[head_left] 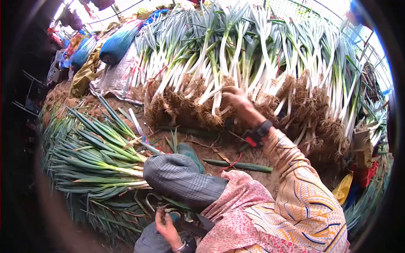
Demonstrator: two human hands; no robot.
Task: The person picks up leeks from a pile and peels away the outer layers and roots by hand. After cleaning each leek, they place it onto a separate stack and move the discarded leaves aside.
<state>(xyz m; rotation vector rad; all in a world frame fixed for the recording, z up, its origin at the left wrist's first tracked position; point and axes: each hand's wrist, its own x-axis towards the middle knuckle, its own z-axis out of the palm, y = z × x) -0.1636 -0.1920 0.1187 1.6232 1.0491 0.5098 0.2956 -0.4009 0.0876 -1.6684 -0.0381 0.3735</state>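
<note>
My right hand, with a dark band at the wrist, reaches into a large stack of leeks. Its fingers are bent around the white stalk of one leek, close to the brown roots; part of the grip is hidden. Low in the view, my left hand is closed near my lap, its fingertips pinched by thin pale strips that I cannot make out clearly. A bunch of leeks lies left of my bent knee, green leaves pointing left and white ends toward the knee.
Blue-wrapped bundles lie on a pale sack at upper left. A loose green leaf rests on the brown soil. More leaves cover the ground at lower left. A yellow bag lies at right.
</note>
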